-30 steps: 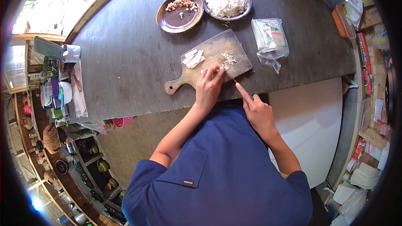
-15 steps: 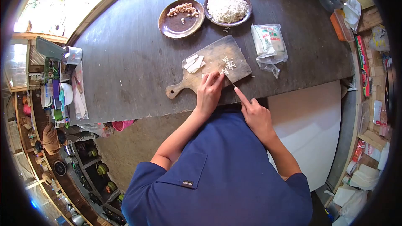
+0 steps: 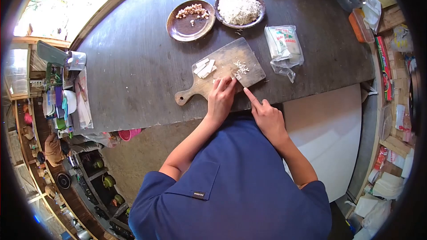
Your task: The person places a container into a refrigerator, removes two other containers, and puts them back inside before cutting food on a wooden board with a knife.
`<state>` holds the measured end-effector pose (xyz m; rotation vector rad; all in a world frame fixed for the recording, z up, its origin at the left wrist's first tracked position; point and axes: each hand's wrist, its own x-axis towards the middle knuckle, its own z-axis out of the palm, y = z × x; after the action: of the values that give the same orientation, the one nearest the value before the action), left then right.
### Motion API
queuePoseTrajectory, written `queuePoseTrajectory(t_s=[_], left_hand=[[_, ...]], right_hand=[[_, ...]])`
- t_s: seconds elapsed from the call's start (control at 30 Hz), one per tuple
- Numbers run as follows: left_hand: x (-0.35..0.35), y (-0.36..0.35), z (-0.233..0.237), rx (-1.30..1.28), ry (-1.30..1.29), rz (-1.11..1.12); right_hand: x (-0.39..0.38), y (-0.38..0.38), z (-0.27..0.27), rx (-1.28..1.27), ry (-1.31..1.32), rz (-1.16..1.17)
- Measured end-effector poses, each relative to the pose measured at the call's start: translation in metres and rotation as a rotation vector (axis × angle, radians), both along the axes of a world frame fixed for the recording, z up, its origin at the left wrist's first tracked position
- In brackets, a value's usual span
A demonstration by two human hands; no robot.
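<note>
A wooden cutting board [image 3: 242, 50] with a handle lies near the table's front edge. My left hand [image 3: 221, 99] has its fingertips bent down on the board, pressing a white slice mostly hidden beneath them. My right hand [image 3: 270, 118] is closed round a knife [image 3: 240, 84], its index finger stretched along the top of the blade. The blade sits just right of my left fingertips; its handle is hidden in my palm. Thin white strips [image 3: 241, 67] lie loose beyond the blade. Flat white slices [image 3: 204, 68] rest on the board's left part.
Behind the board stand a brown plate [image 3: 189, 36] with small light-brown pieces and another plate [image 3: 218, 15] heaped with white shreds [image 3: 240, 7]. A printed plastic packet [image 3: 284, 44] lies to the right. Utensils [image 3: 60, 93] crowd the left edge; an orange container [image 3: 359, 26] stands far right.
The whole view has shifted slightly. My right hand and the knife have moved a little nearer my left fingers. My left hand stays on the slice.
</note>
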<state>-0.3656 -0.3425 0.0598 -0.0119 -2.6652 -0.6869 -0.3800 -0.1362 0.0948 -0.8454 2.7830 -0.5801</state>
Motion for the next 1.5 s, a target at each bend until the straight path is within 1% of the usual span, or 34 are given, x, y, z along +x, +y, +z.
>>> queuePoseTrajectory(t_s=[0.1,0.2,0.27,0.43,0.63,0.77,0.9,1.0,1.07,1.17,1.3,1.37,1.5], left_hand=[[-0.002,-0.001,-0.001,-0.018,0.027,-0.001],[0.000,0.001,0.002,-0.001,0.018,0.004],[0.000,0.001,0.002,0.002,0.005,0.009],[-0.001,-0.001,-0.002,-0.033,0.060,-0.017],[0.003,0.001,-0.001,-0.010,-0.047,0.015],[0.002,-0.001,-0.003,-0.060,0.012,-0.023],[0.001,0.001,0.004,-0.032,-0.020,-0.014],[0.000,-0.001,0.004,-0.020,0.019,-0.010],[0.000,-0.002,0.001,-0.049,0.045,-0.034],[0.002,0.001,0.002,-0.003,-0.037,-0.005],[0.001,-0.003,0.005,-0.040,-0.027,-0.007],[0.003,-0.004,0.001,-0.035,0.000,-0.023],[0.005,-0.003,0.000,-0.045,-0.019,-0.028]], right_hand=[[0.007,0.008,0.000,-0.002,0.011,0.006],[0.012,0.017,0.009,0.031,-0.033,-0.005],[0.009,0.017,0.012,-0.009,-0.015,0.004],[0.005,0.010,0.005,0.006,-0.009,0.010],[0.005,0.003,0.003,0.003,0.006,0.005],[0.012,0.016,0.005,0.022,-0.025,-0.001],[0.008,0.015,0.012,0.011,-0.004,0.010],[0.007,0.010,0.011,0.026,0.002,0.009],[0.006,0.008,0.013,0.013,-0.056,0.004],[0.002,0.000,0.006,-0.020,-0.027,-0.003],[0.003,0.003,0.000,-0.014,0.062,0.006],[0.009,0.013,0.009,0.020,0.007,-0.001],[0.007,0.014,0.010,0.002,0.006,0.016]])
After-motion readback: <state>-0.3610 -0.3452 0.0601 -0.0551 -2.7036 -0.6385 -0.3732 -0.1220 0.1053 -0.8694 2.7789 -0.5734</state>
